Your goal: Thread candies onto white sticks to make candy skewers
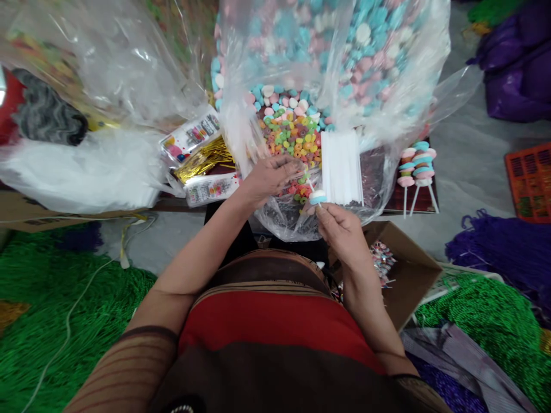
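"How much room do the hands have?"

"Little. The left hand (273, 178) and right hand (340, 229) work close together over the table's front edge, just ahead of the person's body. The right pinches a white stick (310, 182) low down, by the marshmallows (317, 197) threaded on it. The left has its fingertips drawn together near the stick's upper end; I cannot tell whether they grip anything."

"And the more open side?"

"Right of the pile of white sticks (341, 166), a dark patch shows through clear plastic (379, 172). Beyond it, finished skewers (416, 163) lie at the table's right corner, their sticks reaching the front edge."

"What stands in the way?"

"Ring candies (297, 135) lie directly ahead, with loose marshmallows (282, 98) behind and a big clear bag (387, 63) rising past those. To the left are two printed packets (191, 135) with gold ties (204, 160) between them, then crumpled white plastic (86, 172). The right forearm passes in front of an open cardboard box (413, 281) holding small wrapped pieces (381, 258)."

"The room?"

"A grey floor (465, 149), with green strands (86, 321) heaped at left and more at right, and an orange crate (529, 178) at the far right."
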{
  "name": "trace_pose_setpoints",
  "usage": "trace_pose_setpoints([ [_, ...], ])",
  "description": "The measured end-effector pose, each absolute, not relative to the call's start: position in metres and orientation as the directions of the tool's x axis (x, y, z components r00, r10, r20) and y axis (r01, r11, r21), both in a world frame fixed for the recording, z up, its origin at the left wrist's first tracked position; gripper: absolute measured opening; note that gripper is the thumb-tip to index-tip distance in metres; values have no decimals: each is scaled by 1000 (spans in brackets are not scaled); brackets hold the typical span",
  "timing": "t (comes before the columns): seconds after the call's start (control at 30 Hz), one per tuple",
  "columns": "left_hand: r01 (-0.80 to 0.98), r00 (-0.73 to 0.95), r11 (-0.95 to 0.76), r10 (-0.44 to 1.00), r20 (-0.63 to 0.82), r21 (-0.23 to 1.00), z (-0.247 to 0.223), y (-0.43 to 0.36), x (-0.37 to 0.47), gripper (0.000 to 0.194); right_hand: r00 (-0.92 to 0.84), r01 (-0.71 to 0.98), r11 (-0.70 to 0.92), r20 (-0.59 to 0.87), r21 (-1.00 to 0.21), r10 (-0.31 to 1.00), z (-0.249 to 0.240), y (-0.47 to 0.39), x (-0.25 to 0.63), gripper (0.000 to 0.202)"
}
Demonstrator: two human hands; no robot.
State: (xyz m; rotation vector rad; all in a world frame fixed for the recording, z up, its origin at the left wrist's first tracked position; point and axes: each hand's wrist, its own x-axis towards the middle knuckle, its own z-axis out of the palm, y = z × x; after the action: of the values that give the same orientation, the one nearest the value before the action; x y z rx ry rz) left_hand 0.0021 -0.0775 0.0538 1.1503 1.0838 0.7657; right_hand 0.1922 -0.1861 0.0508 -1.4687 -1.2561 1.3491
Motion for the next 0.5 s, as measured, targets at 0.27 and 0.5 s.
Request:
trace_pose_setpoints([
  [0.27, 44, 295, 240, 924, -242, 970, 47, -78, 2, 44, -35, 114, -244, -249, -963, 968, 45, -184, 189, 45],
  [0.5, 185, 193, 84, 974, -120, 979, 45, -73, -7, 31, 22, 66, -232, -231, -970, 973, 49, -186, 189, 42],
])
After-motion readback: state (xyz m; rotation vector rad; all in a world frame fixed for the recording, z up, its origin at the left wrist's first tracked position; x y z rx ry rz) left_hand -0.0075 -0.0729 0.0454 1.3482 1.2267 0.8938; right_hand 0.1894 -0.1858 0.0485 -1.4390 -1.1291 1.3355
